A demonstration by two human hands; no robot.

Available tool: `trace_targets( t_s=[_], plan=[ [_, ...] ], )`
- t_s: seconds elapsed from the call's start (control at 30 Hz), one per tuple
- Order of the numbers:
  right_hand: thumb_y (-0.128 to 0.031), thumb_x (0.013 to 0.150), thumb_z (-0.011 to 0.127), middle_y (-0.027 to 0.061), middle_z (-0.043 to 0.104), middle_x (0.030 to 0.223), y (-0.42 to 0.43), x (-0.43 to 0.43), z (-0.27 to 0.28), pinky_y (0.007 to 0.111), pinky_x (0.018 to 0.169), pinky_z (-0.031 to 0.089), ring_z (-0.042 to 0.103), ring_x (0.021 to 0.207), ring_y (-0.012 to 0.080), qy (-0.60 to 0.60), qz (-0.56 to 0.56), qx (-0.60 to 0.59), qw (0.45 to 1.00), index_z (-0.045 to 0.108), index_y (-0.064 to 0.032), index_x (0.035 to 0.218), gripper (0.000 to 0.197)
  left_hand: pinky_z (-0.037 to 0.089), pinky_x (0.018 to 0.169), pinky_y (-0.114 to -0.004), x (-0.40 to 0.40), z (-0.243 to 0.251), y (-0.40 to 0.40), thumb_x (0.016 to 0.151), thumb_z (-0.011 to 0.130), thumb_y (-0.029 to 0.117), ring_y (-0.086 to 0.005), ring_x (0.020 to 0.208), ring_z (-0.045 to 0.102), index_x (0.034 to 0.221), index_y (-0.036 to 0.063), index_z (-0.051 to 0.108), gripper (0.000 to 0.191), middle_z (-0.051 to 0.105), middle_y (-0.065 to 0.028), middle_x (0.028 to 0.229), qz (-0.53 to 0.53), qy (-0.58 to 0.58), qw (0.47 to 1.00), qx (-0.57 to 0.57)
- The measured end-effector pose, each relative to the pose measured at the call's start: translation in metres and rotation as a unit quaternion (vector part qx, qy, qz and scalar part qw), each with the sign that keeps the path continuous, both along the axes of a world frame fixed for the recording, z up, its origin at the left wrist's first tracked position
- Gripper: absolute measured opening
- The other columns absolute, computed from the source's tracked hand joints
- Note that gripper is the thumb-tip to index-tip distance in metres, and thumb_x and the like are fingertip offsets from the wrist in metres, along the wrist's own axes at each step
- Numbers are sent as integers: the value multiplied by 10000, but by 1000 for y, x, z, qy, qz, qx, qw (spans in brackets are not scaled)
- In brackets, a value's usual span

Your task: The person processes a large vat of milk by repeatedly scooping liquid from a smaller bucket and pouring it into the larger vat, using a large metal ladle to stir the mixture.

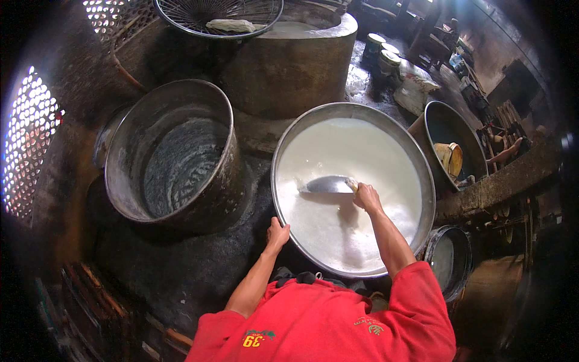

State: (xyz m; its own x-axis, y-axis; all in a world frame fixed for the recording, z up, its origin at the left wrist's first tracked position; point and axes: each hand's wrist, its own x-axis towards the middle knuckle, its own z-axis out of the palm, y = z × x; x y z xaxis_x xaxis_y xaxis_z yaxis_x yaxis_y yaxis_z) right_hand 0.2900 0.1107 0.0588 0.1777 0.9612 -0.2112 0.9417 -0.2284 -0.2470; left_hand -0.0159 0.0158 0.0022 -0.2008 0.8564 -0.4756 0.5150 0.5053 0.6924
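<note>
A wide round metal vat (429, 181) full of milky white liquid (348, 140) stands right before me. My right hand (366, 197) is closed on the short handle of a broad metal scoop (329, 184), whose blade lies at the liquid's surface near the middle of the vat. My left hand (277, 232) grips the vat's rim at its lower left. Light froth and a few bubbles show on the liquid. The underside of the scoop and how deep it dips are hidden.
A large dark metal pot (228, 131) stands at the left. Behind is a concrete basin (294, 68) with a round wire strainer (276, 22) over it. At the right stand a tub (481, 149) holding a yellowish pail (454, 159), and a smaller bucket (468, 258).
</note>
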Motion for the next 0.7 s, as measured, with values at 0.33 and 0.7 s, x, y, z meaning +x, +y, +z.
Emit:
trace_targets(
  t_s=[0.33, 0.7],
  plan=[
    [-157, 691, 673, 211, 640, 886, -104, 74, -67, 455, 750, 500, 612, 871, 373, -23, -39, -69, 997, 595, -10, 929, 291, 427, 869, -448, 4, -10, -1, 770, 613, 234, -404, 1022, 548, 1084, -1, 462, 420, 582, -256, 1065, 21, 20, 999, 33],
    [-83, 690, 552, 252, 617, 872, -224, 164, 2, 480, 762, 463, 585, 857, 417, 17, -54, -51, 997, 584, -17, 957, 277, 432, 874, -403, 12, -5, -1, 783, 609, 181, -375, 1058, 544, 1130, -23, 479, 423, 575, -245, 1099, 56, 6, 998, 33]
  ],
)
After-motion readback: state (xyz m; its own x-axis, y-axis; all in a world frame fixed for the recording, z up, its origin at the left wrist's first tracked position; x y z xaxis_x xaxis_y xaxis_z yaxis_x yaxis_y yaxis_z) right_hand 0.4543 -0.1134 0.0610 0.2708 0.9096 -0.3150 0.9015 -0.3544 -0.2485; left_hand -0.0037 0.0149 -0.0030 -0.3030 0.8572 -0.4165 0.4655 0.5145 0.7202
